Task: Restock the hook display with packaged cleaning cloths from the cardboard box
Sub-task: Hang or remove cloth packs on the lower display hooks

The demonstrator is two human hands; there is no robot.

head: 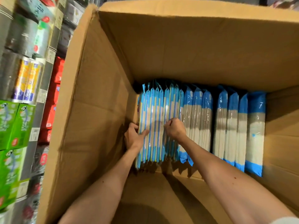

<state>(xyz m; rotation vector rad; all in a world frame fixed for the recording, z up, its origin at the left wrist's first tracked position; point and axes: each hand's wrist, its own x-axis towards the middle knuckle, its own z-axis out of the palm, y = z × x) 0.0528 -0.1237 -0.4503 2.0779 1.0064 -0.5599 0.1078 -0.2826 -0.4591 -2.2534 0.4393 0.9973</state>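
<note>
Packaged cleaning cloths (226, 123) stand on edge in a row across the bottom of the cardboard box (97, 110). The left hand (135, 136) grips the row's end at the left wall. The right hand (175, 128), fingers curled, pinches in among the packs just beside it.

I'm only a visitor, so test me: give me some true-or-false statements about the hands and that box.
1. Both the left hand and the right hand are down in the box. True.
2. The packs lie flat in a pile. False: they stand on edge in a row.
3. The right hand lifts one pack above the box. False: its curled fingers are tucked between packs.
4. Green cartons stand left of the box. True.
</note>
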